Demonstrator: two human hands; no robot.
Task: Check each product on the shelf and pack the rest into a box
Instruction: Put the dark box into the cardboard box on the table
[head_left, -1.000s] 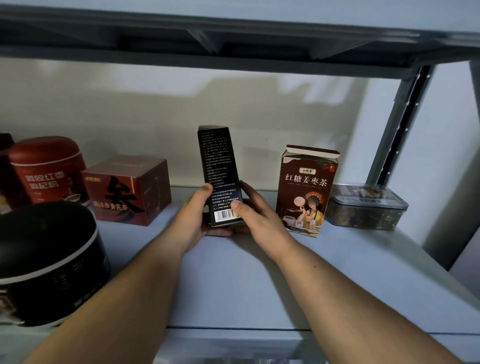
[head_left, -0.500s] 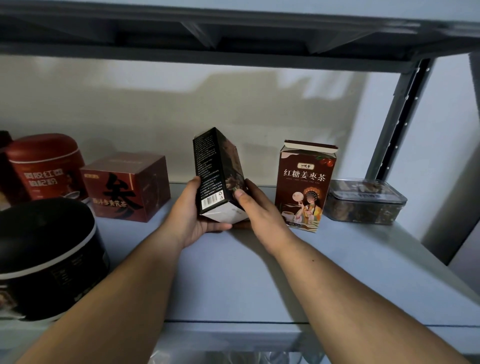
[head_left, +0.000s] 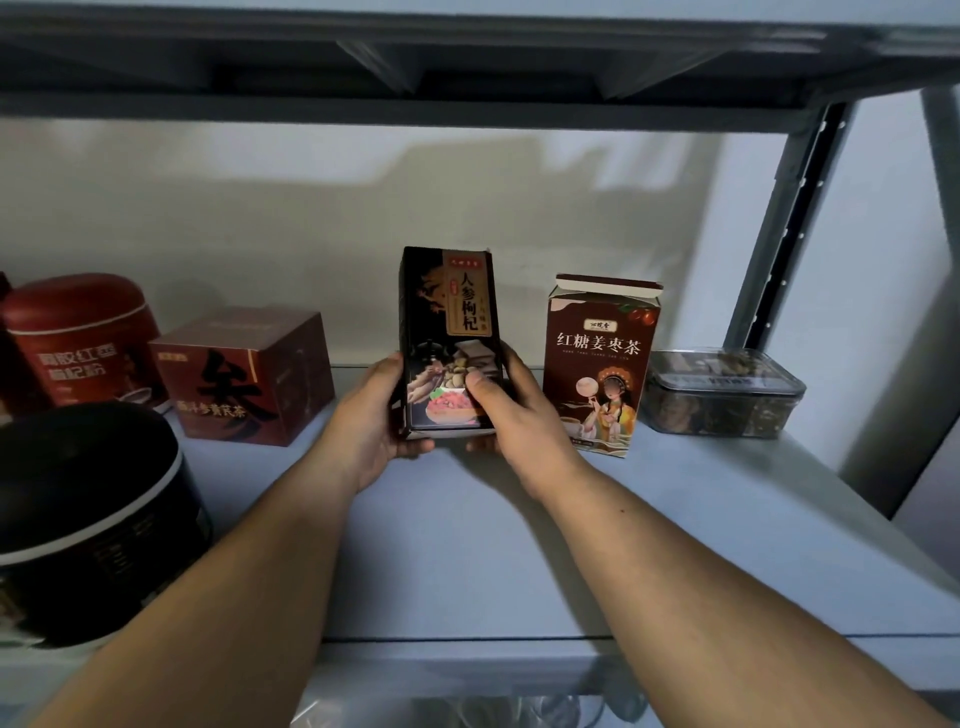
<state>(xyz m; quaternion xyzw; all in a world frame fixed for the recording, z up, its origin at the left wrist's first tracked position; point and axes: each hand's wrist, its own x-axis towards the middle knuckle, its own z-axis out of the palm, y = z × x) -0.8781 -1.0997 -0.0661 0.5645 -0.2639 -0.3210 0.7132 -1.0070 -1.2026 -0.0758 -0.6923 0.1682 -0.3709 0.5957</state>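
A tall black tea box (head_left: 449, 312) stands upright just above the grey shelf (head_left: 467, 545), its printed front facing me. My left hand (head_left: 376, 421) grips its lower left side and my right hand (head_left: 511, 415) grips its lower right, thumb across the front. Right of it stands a brown-red ginger-date tea carton (head_left: 602, 364). Further right lies a clear plastic tub (head_left: 722, 389) of dried goods. To the left sit a red cube box (head_left: 244, 374), a red round tin (head_left: 78, 338) and a big black round tin (head_left: 83, 519).
The upper shelf board (head_left: 467, 62) hangs low overhead. A perforated metal upright (head_left: 789, 223) stands at the back right. The pale wall closes the back. Bare shelf surface stretches in front of the products.
The black box has been turned in both hands from its barcode side to its printed front. Both hands stay at its base.
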